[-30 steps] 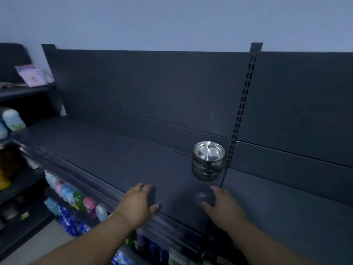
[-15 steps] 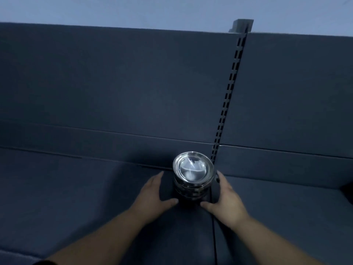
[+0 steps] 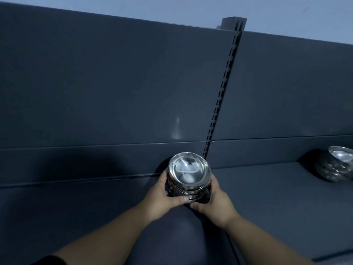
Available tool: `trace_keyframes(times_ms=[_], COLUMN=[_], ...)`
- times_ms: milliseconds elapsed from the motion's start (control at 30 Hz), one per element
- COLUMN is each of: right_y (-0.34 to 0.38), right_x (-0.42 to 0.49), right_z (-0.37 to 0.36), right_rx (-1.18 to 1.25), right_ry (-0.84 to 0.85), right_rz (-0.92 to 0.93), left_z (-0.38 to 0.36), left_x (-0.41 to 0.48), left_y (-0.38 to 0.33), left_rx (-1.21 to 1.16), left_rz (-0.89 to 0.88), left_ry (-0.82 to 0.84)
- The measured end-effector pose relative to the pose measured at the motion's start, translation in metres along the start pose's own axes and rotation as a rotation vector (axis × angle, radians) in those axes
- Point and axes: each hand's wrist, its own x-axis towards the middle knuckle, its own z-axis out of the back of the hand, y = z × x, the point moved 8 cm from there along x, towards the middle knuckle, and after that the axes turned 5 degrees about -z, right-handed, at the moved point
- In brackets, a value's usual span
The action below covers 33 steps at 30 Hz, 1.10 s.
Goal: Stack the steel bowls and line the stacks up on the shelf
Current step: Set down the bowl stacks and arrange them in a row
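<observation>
1. The dark grey flat metal shelf (image 3: pixel 86 217) runs across the whole view, backed by dark grey upright panels (image 3: pixel 114 83) and split by one black slotted upright post (image 3: pixel 222 96). I count one shelf deck in view, with a seam running near-to-far just right of centre.

2. Two stacks of round shiny steel bowls show. The centre stack of nested steel bowls (image 3: pixel 189 175) stands far back on the shelf, close to the foot of the post. The second stack of steel bowls (image 3: pixel 336 165) sits at the far right edge, well apart, partly cut off by the frame. The bowls per stack cannot be counted surely; several rims show in each.

3. Two bare hands are in view. The left hand (image 3: pixel 162 194) is wrapped around the centre stack's left side, the right hand (image 3: pixel 215 199) around its right side, thumbs meeting at the near base. Both are gripping the stack.

4. Step in hand, as I judge it: positioning this finished stack. The next move likely calls for an even two-handed slide or lift, kept level so the bowls stay nested, bringing it into line with the right-hand stack.
</observation>
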Motion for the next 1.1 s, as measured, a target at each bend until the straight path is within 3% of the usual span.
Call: trace_keyframes(times_ms=[267,467,1100], right_y=[-0.002,-0.024,-0.213], right_x=[-0.020,-0.058,-0.273], right_z=[0.015,0.062,0.331], right_rx=[0.058,0.130,0.110], right_ry=[-0.037,-0.091,-0.335], right_rz=[0.012,0.041,-0.029], left_z=[-0.014,-0.065,-0.420], left_x=[-0.013,-0.027,-0.108], left_y=[-0.022,-0.054,-0.140], left_rx=[-0.097,-0.119,-0.120], left_rz=[-0.050,-0.071,-0.159], left_ry=[0.000,0.036,0.250])
